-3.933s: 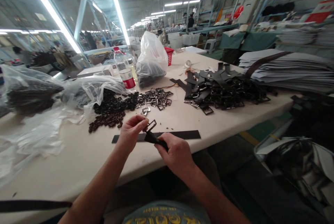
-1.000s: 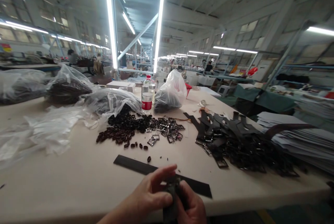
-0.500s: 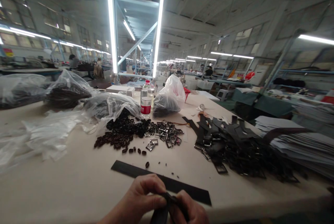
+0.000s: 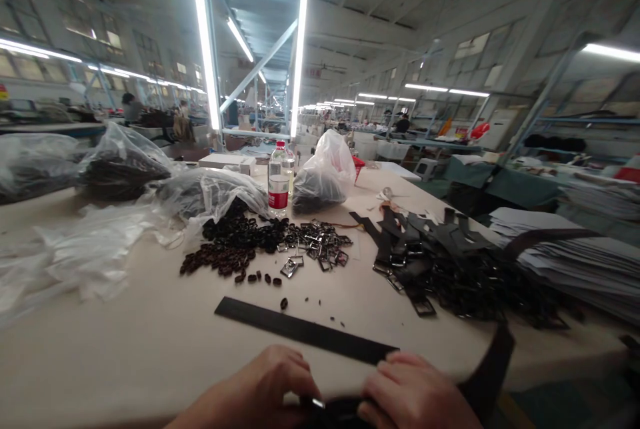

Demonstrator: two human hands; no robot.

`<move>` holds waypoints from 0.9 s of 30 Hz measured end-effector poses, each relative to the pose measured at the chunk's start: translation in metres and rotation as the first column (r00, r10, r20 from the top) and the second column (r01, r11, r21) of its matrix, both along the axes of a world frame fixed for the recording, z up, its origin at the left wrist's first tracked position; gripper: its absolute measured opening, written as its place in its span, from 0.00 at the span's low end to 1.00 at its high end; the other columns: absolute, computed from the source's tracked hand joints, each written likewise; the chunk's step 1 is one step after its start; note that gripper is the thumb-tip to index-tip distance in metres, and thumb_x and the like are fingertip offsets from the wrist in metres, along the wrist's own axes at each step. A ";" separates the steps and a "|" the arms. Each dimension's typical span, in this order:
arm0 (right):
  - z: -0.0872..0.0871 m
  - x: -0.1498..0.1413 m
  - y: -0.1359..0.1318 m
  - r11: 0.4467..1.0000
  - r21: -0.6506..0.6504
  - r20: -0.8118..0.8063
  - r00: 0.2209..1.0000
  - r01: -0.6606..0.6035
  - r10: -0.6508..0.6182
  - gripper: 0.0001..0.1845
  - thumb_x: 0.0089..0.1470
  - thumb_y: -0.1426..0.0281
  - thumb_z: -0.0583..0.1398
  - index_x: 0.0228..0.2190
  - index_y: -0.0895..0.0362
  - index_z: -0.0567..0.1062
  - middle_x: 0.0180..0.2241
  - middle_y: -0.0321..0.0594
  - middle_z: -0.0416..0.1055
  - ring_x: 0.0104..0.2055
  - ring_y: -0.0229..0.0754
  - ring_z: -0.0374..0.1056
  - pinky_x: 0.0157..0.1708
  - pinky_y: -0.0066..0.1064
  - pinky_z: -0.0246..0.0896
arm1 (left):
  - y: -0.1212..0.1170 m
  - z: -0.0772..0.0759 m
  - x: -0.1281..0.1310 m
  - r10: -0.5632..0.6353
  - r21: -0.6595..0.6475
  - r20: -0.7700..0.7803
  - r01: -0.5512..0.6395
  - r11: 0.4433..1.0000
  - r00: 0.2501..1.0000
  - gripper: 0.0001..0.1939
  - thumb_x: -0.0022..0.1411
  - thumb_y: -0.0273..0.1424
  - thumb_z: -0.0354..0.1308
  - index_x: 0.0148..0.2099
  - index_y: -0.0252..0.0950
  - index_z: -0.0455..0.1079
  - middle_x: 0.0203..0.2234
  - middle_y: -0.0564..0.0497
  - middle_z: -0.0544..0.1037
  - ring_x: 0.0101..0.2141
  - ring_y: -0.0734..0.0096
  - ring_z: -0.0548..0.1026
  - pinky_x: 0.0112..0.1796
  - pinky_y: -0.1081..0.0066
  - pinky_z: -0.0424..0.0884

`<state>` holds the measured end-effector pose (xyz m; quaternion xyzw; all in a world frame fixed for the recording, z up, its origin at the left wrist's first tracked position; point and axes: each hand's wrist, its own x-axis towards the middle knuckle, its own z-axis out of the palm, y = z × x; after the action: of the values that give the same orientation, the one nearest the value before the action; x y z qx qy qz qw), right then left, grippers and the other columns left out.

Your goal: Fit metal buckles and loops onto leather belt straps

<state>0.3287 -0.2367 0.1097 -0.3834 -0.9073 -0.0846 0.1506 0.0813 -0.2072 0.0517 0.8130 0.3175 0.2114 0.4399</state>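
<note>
My left hand (image 4: pixel 265 385) and my right hand (image 4: pixel 413 392) are at the bottom edge of the view, close together, fingers curled. Between them they pinch a black strap (image 4: pixel 487 369) with a small metal buckle (image 4: pixel 317 403); the strap's free end curves up to the right. A flat black strip (image 4: pixel 300 330) lies on the table just beyond my hands. Farther off are a heap of dark brown loops (image 4: pixel 230 249), a heap of metal buckles (image 4: pixel 315 245) and a pile of finished black straps with buckles (image 4: pixel 450 269).
A water bottle (image 4: pixel 278 189) and plastic bags (image 4: pixel 325 179) stand at the table's back. Crumpled plastic (image 4: pixel 85 249) lies at left. Stacked grey sheets (image 4: pixel 575 249) sit at right. Other people work at distant tables.
My hands have moved apart and lower in view, and the strap now stretches between them with its end swinging out to the right. The camera tilted up since the earliest frame.
</note>
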 end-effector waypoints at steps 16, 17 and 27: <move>-0.059 -0.035 0.010 0.717 -0.685 -0.653 0.544 -0.128 -0.527 0.19 0.57 0.55 0.60 0.43 0.55 0.77 0.40 0.39 0.75 0.43 0.41 0.69 0.45 0.31 0.62 | 0.020 -0.017 0.051 0.498 -0.644 0.481 -0.094 0.759 0.722 0.12 0.50 0.37 0.70 0.32 0.33 0.80 0.24 0.49 0.78 0.29 0.70 0.71 0.36 0.72 0.70; -0.065 -0.038 0.012 0.716 -0.673 -0.698 0.477 -0.184 -0.534 0.19 0.57 0.55 0.61 0.41 0.56 0.77 0.36 0.38 0.74 0.40 0.40 0.68 0.42 0.30 0.62 | 0.017 -0.018 0.054 0.502 -0.656 0.473 -0.092 0.750 0.724 0.12 0.49 0.37 0.70 0.32 0.33 0.80 0.24 0.49 0.78 0.28 0.70 0.71 0.35 0.72 0.70; -0.084 -0.050 0.011 0.629 -0.587 -0.715 -0.037 -0.510 -0.698 0.23 0.49 0.54 0.66 0.39 0.58 0.80 0.27 0.36 0.69 0.25 0.29 0.52 0.24 0.24 0.50 | 0.008 -0.032 0.067 0.524 -0.694 0.431 -0.101 0.713 0.735 0.11 0.52 0.36 0.70 0.31 0.33 0.80 0.22 0.51 0.78 0.26 0.73 0.73 0.33 0.74 0.71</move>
<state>0.2788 -0.2254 0.0254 -0.4128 -0.3949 0.5978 0.5624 0.1485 -0.1990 0.0195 0.4364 0.3533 0.4146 0.7161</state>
